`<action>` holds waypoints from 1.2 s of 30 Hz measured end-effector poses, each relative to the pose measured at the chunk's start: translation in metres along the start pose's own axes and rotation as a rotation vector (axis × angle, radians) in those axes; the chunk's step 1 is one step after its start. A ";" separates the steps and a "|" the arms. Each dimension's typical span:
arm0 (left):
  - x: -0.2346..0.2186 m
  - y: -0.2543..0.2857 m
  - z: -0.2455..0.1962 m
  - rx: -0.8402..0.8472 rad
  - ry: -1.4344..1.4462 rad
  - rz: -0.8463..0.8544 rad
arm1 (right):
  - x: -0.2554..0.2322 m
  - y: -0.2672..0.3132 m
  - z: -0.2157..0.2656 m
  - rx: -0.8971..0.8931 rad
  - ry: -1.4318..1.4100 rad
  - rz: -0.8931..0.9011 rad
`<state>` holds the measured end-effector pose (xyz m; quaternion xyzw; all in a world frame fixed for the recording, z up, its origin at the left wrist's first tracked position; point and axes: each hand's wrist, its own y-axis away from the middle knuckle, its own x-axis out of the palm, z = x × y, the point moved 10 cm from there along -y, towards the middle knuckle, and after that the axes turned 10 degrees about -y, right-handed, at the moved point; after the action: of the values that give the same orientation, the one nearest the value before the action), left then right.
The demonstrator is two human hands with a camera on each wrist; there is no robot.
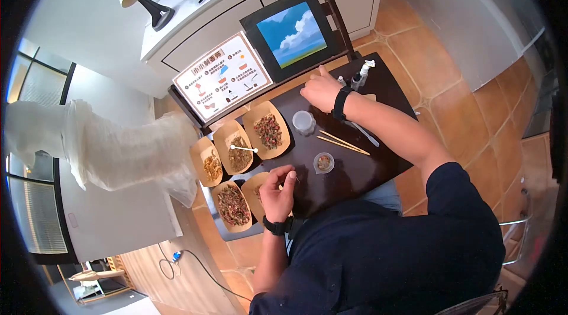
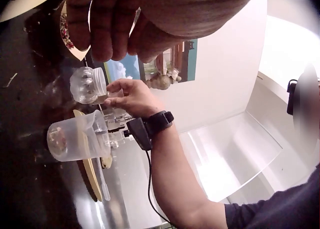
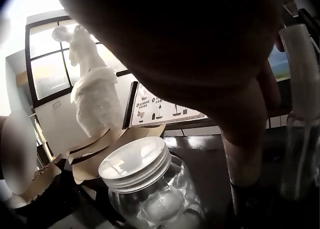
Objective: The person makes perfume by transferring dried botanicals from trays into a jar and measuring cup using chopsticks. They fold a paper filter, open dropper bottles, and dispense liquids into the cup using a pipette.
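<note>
My left hand [image 1: 278, 193] hovers over the near trays with its fingers loosely bent and nothing between them. At the table's far side, my right hand [image 1: 322, 90] reaches down past a clear round jar [image 1: 304, 122] with a white lid. In the left wrist view its fingertips come together beside that jar [image 2: 86, 85]; a dark shape [image 3: 243, 204] shows under one finger in the right wrist view, and I cannot tell whether it is held. A clear plastic cup [image 1: 323, 163] with bits of dried material at its bottom stands nearer my body. Clear spray bottles [image 1: 358, 78] stand beside my right wrist.
Several paper trays [image 1: 269, 131] of dried flowers and herbs line the left side, one with a small white spoon [image 1: 244, 148] across it. Wooden sticks [image 1: 344, 142] lie on the dark table [image 1: 367, 176]. An instruction sheet [image 1: 223, 78] and a picture [image 1: 293, 37] stand behind.
</note>
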<state>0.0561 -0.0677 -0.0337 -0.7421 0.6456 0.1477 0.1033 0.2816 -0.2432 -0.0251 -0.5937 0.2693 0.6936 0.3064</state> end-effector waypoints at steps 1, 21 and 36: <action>-0.001 0.001 0.001 -0.007 0.005 -0.004 | 0.001 -0.001 0.000 -0.008 0.005 -0.004; 0.005 -0.009 -0.067 0.308 -0.229 -0.069 | -0.091 0.107 0.098 -0.207 -0.937 -0.170; 0.018 -0.004 -0.050 0.229 -0.137 0.053 | -0.088 0.133 0.116 -0.167 -1.057 -0.349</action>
<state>0.0663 -0.1012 0.0069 -0.6962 0.6692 0.1262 0.2272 0.1154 -0.2553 0.0809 -0.2234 -0.0791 0.8547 0.4619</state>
